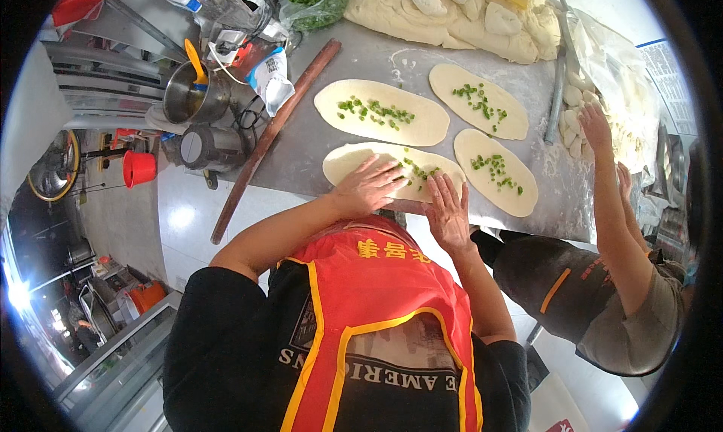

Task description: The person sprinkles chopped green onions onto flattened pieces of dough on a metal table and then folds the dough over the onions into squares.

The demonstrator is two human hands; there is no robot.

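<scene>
An oval sheet of rolled dough [345, 156] lies at the table's near edge, with chopped scallions [417, 169] along its middle. My left hand [370, 186] is laid on its left half, fingers spread, fingertips by the scallions. At its near right edge, my right hand [450, 209] touches the dough with its fingertips. Neither hand grips anything. Behind it lies a longer dough oval [333, 100] with scallions. Two smaller scallion-topped ovals are to the right, an upper dough oval [446, 79] and a lower dough oval [511, 203].
A long wooden rolling pin [271, 133] slants along the left, near a metal pot [195, 102]. A large dough mass [395, 17] and a bag of scallions [313, 3] sit behind. At right, a co-worker's hand [594, 124] is over dough pieces [573, 96] beside a metal rod [554, 99].
</scene>
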